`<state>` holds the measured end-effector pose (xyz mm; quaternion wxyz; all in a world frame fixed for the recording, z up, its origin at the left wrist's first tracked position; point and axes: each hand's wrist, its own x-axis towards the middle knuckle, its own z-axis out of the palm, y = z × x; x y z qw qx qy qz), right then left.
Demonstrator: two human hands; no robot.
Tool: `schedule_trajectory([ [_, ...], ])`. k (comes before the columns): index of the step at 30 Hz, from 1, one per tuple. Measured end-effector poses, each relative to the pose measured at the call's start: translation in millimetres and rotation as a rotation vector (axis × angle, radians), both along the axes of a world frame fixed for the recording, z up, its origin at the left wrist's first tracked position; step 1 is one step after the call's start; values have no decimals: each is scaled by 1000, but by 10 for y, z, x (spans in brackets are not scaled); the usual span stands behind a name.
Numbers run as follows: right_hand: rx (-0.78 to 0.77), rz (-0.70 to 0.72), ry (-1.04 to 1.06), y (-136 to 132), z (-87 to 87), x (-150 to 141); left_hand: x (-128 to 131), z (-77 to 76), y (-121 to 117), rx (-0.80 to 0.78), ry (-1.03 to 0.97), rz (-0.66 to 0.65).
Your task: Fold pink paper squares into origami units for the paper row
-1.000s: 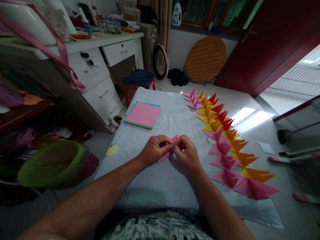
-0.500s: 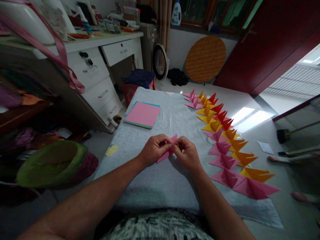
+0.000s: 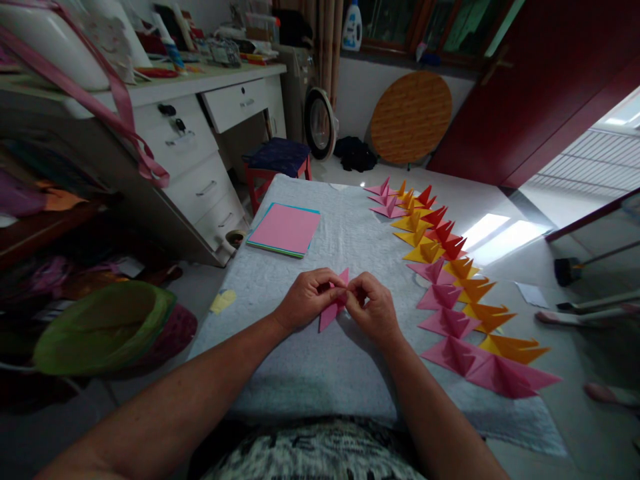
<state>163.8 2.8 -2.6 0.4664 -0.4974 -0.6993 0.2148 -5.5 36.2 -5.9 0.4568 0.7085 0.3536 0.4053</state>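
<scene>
Pinching the pink folded origami paper [image 3: 328,316] just below the frame's center, the left hand [image 3: 306,300] and right hand [image 3: 375,310] are both closed on it, their tips nearly meeting, and an uneven tug might tear or skew its narrow folds

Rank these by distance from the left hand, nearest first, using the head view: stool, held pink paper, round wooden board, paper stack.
1. Held pink paper: in the grip of the left hand.
2. Paper stack: ahead, slightly left.
3. Stool: beyond the stack, also slightly left.
4. Round wooden board: farthest, standing on edge across the room, right.
</scene>
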Motion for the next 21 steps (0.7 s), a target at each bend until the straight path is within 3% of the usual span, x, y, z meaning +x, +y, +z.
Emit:
schedule_trajectory([
  [11,28,-13,1,-7,14,-27,9,60,-26,-14,2,0],
  [17,-93,-53,106,-6,44,-5,7,16,-19,-210,-39,-33],
  [21,-165,-37,228,2,26,2,-5,25,9,-185,46,-36],
])
